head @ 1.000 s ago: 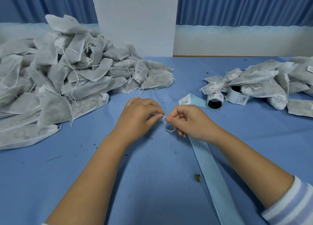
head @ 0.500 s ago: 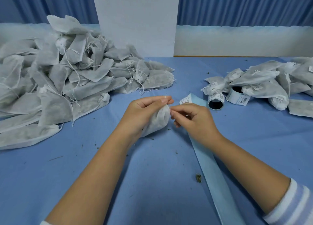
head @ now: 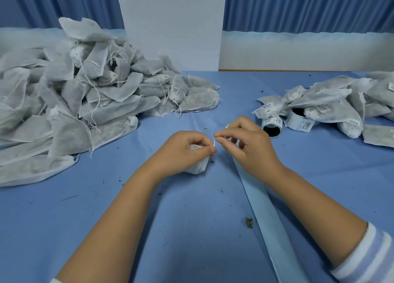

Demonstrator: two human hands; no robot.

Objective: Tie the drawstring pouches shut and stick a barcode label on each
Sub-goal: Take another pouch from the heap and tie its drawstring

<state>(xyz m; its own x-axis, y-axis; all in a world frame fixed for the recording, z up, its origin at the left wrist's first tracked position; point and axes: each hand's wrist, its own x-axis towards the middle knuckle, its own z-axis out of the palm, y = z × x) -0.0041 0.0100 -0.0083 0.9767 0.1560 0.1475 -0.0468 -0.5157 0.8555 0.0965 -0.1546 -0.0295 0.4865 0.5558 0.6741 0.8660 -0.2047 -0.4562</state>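
Note:
My left hand (head: 187, 149) grips a small white drawstring pouch (head: 197, 165) at the middle of the blue table; most of the pouch is hidden under the fingers. My right hand (head: 247, 142) pinches the pouch's thin white drawstring (head: 214, 142) just right of the left thumb. A big heap of untied pouches (head: 85, 103) fills the left side. Labelled pouches (head: 332, 103) lie in a pile at the right. Two barcode label rolls (head: 271, 126) (head: 298, 120) stand in front of that pile.
A long strip of pale blue label backing (head: 266, 214) runs from under my right hand to the near edge. Dark crumbs (head: 249, 222) dot the blue cloth. A white board (head: 170, 22) and blue curtains stand behind the table.
The pouch has dropped lower into my left hand and both hands have come down toward the table. My right hand now pulls a short length of string up and to the right.

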